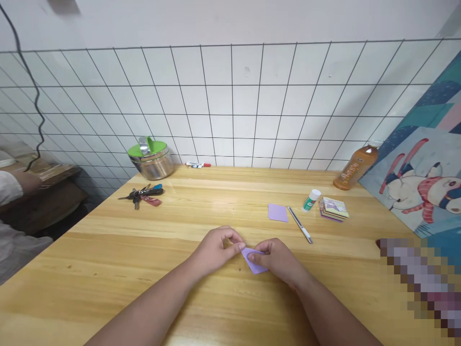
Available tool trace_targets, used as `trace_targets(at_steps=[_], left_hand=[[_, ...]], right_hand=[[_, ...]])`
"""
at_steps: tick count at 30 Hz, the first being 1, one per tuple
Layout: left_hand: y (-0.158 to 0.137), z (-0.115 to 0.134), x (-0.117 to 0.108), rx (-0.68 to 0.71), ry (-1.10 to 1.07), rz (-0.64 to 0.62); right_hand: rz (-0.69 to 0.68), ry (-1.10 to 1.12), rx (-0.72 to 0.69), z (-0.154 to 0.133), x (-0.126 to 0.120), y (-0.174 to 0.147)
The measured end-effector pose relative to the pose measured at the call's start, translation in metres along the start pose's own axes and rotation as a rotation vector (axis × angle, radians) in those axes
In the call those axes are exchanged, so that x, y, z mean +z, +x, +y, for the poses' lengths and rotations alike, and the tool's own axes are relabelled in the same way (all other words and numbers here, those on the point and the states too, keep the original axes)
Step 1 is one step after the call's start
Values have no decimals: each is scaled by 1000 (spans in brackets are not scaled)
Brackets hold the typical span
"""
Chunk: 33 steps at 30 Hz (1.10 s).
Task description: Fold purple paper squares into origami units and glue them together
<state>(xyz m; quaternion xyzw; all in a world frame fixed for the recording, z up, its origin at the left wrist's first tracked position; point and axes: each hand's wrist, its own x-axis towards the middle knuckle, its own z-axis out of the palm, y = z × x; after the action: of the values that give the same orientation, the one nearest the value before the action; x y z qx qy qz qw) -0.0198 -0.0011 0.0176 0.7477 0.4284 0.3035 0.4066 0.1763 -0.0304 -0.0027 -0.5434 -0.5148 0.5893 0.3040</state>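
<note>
Between my two hands is a small piece of purple paper [256, 266], tilted so that one corner points toward me. My left hand [219, 250] pinches its upper left corner between thumb and fingertips. My right hand [277, 259] grips the paper from the right, thumb on top, and hides part of that side. A flat purple paper square [277, 213] lies on the table just beyond my right hand. Beside it, at a slant, lies a silver pen [300, 226].
On the wooden table [201, 206] stand a glue stick [311, 200], a stack of paper squares [333, 209] and a leaning drink bottle [356, 166]. Keys [140, 196], a green-lidded metal pot [151, 158] and a marker [198, 165] are further left. Another person's arm [18, 185] shows at far left.
</note>
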Motion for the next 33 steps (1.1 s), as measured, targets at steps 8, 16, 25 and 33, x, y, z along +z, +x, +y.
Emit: trace_targets(at_steps=[8,16,25,33], left_hand=[[1,-2,1,-97,-8,-123],[2,-5,2,-71,45,-67],[-1,1,15,-86,-192,-56],[-5,10,34,-149,-287,-37]], right_hand=[[-44,-166,-65,-4,1,-2],[-71,-28,-106,-2,2,-1],[153,35,-204,-6,10,2],[260,161,-348,-11,15,0]])
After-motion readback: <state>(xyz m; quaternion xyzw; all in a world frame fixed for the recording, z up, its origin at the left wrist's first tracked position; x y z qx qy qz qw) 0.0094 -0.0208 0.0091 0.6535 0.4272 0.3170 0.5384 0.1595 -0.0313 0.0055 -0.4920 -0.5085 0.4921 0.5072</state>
